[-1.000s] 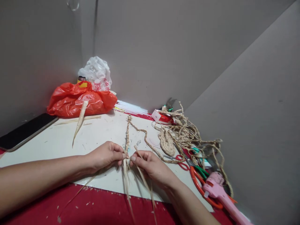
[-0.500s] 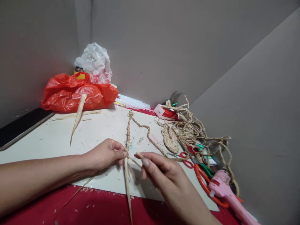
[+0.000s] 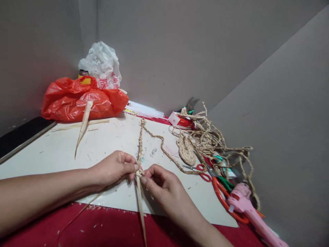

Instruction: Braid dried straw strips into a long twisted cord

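**Fibre braid (image 3: 140,142) held at its near end**

Head view: left hand (image 3: 118,168) pinches the braid between thumb and fingers; right hand (image 3: 164,183) grips a strand (image 3: 140,173) just beside. Beyond both, the braid stretches across the surface (image 3: 120,135); a loose strip (image 3: 140,202) trails nearer the wearer.

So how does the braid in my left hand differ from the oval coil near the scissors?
The braid stretches nearly straight over the white board; the oval coil is wound compactly. The left hand pinches the braid; the oval coil lies unheld. A loose pale strip trails from the braid's near end; none shows on the oval coil. Both are tan and fibrous.
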Motion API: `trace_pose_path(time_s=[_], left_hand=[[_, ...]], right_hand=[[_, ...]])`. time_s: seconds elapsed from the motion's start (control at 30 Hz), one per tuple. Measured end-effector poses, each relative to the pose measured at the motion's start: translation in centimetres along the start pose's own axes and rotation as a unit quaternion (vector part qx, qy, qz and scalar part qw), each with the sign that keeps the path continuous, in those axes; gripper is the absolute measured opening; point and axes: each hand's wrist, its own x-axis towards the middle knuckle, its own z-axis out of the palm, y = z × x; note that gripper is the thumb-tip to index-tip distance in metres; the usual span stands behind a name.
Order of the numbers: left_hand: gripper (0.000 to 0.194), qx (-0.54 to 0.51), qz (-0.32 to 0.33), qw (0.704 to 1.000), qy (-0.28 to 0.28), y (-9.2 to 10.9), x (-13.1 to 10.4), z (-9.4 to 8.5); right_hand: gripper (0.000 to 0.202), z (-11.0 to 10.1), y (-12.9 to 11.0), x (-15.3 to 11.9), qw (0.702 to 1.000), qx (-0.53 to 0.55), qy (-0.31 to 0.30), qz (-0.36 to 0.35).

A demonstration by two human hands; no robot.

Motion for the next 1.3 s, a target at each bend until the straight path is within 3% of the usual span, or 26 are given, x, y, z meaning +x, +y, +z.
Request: trace_pose_path(time_s=[0.1,0.27,0.57,1.0,1.13,1.3], left_hand=[[0.029,0.004,0.001,1.000,-0.006,-0.2,0.1,-0.2],[0.028,0.005,-0.003,1.000,-0.010,0.0,0.1,-0.3],[0.032,0.025,-0.016,1.000,-0.008,0.3,0.0,-0.2],[0.025,0.014,-0.025,0.999,-0.017,0.8,-0.1,0.2],[0.023,0.006,-0.009,1.000,-0.003,0.9,-0.1,0.4],[0.025,-0.018,-0.004,1.000,-0.015,0.9,-0.1,0.4]], right_hand=[[0.022,0.0,0.2,0.5,0.998,0.050,0.005,0.030],[0.024,-0.2,0.7,1.0,0.993,0.118,0.015,0.011],[0.021,-0.1,1.5,0.7,0.989,-0.104,0.080,-0.069],[0.027,0.5,2.0,0.8,0.982,-0.127,0.104,-0.092],[0.033,0.4,1.3,0.9,1.000,0.015,0.022,-0.005],[0.041,-0.5,1.0,1.3,0.975,0.178,-0.112,0.068]])
